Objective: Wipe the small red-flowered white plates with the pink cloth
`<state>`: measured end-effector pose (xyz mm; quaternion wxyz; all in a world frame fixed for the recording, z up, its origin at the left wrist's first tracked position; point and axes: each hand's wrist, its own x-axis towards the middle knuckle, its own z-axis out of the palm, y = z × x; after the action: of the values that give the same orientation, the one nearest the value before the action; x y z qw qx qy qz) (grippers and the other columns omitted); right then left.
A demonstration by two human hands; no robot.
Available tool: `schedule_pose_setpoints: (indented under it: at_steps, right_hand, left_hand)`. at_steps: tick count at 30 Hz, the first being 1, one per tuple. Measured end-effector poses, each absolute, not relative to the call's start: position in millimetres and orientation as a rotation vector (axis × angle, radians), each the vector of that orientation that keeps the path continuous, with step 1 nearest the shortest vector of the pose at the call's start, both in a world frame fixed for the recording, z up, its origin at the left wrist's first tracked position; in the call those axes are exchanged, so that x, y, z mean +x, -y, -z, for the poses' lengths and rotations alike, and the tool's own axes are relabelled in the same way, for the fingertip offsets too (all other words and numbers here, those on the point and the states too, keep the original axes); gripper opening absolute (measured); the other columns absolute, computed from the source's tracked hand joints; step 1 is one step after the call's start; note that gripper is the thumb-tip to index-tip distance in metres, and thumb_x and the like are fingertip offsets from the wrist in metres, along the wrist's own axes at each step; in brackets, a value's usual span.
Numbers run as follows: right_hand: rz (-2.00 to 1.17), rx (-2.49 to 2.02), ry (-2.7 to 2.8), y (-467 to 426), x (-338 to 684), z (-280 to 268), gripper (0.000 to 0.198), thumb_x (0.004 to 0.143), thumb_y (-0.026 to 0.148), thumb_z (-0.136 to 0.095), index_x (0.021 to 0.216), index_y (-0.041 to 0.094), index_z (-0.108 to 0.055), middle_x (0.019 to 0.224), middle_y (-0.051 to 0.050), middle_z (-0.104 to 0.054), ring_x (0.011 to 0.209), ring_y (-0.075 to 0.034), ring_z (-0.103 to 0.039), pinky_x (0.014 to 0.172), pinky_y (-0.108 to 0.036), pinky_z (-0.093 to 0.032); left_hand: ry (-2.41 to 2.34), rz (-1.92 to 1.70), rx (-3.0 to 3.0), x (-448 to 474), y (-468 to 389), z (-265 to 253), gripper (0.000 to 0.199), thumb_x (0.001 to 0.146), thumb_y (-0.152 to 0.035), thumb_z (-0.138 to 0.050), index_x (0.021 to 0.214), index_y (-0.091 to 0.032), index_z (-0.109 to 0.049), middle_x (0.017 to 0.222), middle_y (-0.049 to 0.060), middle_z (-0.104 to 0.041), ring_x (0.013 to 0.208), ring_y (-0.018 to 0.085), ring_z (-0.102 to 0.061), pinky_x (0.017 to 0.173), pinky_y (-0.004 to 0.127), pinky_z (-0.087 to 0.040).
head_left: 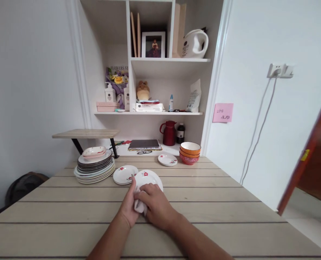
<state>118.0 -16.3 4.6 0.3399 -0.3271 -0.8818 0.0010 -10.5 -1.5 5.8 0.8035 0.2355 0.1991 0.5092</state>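
Says "FLOWERS ST" on the paper [115,68] behind the flowers [118,80], upper left. Says "250" on the pink note [223,112], right side. Can't read the rest.

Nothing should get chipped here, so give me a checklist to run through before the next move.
1. Left hand has the plate: ok, thumb at its edge.
2. Right hand has the cloth: ok, bunched at its fingers.
3. Plate clear of the small plates beside it: cannot tell, they meet in this view.
4. Plate's underside clean: cannot tell, hidden.
5. Tall plate stack steady: ok, no obvious lean.
6. Bowls out of the way: ok, nested upright, apart from both hands.
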Motion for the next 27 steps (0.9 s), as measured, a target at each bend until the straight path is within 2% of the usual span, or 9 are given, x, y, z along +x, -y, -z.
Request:
schedule_pose_setpoints:
  at_steps: [3, 6, 13, 17, 20, 22, 23, 25, 27]
  right_hand:
    - [0.011, -0.902, 2.248, 11, 124, -6, 0.042, 0.073, 0.007, -0.056, 0.109, 0.027, -0.065, 0.108, -0.004, -0.062, 0.098, -0.021, -0.052, 0.083, -0.033, -0.033]
    - [0.035, -1.146, 2.108, -1, 141, -6, 0.048, 0.071, 0.002, -0.051, 0.109, 0.027, -0.066, 0.108, -0.005, -0.062, 0.1, -0.021, -0.052, 0.085, -0.033, -0.032]
    - [-0.021, -1.522, 1.883, -19, 176, -8, 0.047, 0.071, -0.001, -0.048, 0.106, 0.024, -0.065, 0.105, -0.006, -0.063, 0.097, -0.021, -0.055, 0.08, -0.03, -0.035]
    - [-0.048, -1.623, 2.081, -15, 165, -3, 0.036, 0.08, 0.007, -0.048, 0.106, 0.023, -0.066, 0.104, -0.009, -0.065, 0.097, -0.024, -0.056, 0.079, -0.033, -0.037]
    - [-0.077, -1.631, 2.257, -10, 153, -2, 0.036, 0.081, 0.01, -0.048, 0.111, 0.021, -0.065, 0.115, -0.014, -0.064, 0.107, -0.029, -0.054, 0.087, -0.041, -0.038]
    - [-0.227, -1.543, 2.355, -7, 152, -9, 0.041, 0.079, 0.014, -0.053, 0.118, 0.02, -0.063, 0.126, -0.015, -0.06, 0.116, -0.032, -0.051, 0.093, -0.048, -0.037]
    - [-0.355, -1.438, 2.402, -6, 155, -16, 0.052, 0.075, 0.016, -0.059, 0.127, 0.021, -0.058, 0.133, -0.015, -0.056, 0.121, -0.034, -0.048, 0.098, -0.051, -0.035]
    - [-0.745, -1.126, 2.49, -9, 168, -33, 0.084, 0.063, 0.02, -0.074, 0.141, 0.029, -0.044, 0.147, -0.01, -0.046, 0.133, -0.034, -0.04, 0.107, -0.051, -0.029]
    - [-1.241, -0.853, 2.361, -18, 185, -48, 0.087, 0.065, 0.022, -0.075, 0.145, 0.03, -0.04, 0.147, -0.006, -0.047, 0.134, -0.028, -0.042, 0.107, -0.042, -0.034]
  left_hand:
    - [-0.38, -1.084, 0.512, -6, 5, -9, 0.054, 0.091, -0.048, -0.055, 0.13, -0.01, -0.058, 0.112, 0.014, -0.073, 0.109, 0.027, -0.067, 0.103, 0.04, -0.046]
    - [-0.34, -1.13, 0.505, -6, 3, -11, 0.053, 0.092, -0.044, -0.052, 0.135, -0.012, -0.054, 0.117, 0.014, -0.071, 0.113, 0.027, -0.065, 0.105, 0.043, -0.044]
    - [-0.553, -1.246, 0.419, -11, -3, -5, 0.059, 0.087, -0.036, -0.062, 0.14, -0.015, -0.048, 0.121, 0.015, -0.069, 0.112, 0.03, -0.066, 0.104, 0.049, -0.045]
    - [-0.492, -1.27, 0.373, -12, -10, -1, 0.051, 0.092, -0.035, -0.055, 0.14, -0.018, -0.05, 0.121, 0.015, -0.069, 0.11, 0.03, -0.067, 0.104, 0.051, -0.045]
    - [-0.431, -1.292, 0.338, -12, -16, -6, 0.048, 0.094, -0.032, -0.052, 0.14, -0.019, -0.051, 0.121, 0.014, -0.069, 0.112, 0.029, -0.066, 0.107, 0.05, -0.043]
    - [-0.431, -1.293, 0.329, -14, -18, -15, 0.048, 0.093, -0.029, -0.053, 0.14, -0.019, -0.05, 0.121, 0.014, -0.07, 0.114, 0.029, -0.065, 0.107, 0.049, -0.043]
    - [-0.425, -1.282, 0.335, -16, -19, -22, 0.049, 0.093, -0.027, -0.053, 0.141, -0.018, -0.049, 0.122, 0.015, -0.069, 0.115, 0.029, -0.064, 0.107, 0.049, -0.043]
    - [-0.476, -1.251, 0.357, -20, -20, -36, 0.051, 0.091, -0.025, -0.057, 0.141, -0.015, -0.049, 0.123, 0.016, -0.068, 0.115, 0.03, -0.064, 0.106, 0.048, -0.046]
    - [-0.535, -1.251, 0.39, -24, -23, -48, 0.054, 0.089, -0.025, -0.059, 0.141, -0.015, -0.048, 0.124, 0.016, -0.068, 0.114, 0.03, -0.065, 0.103, 0.048, -0.048]
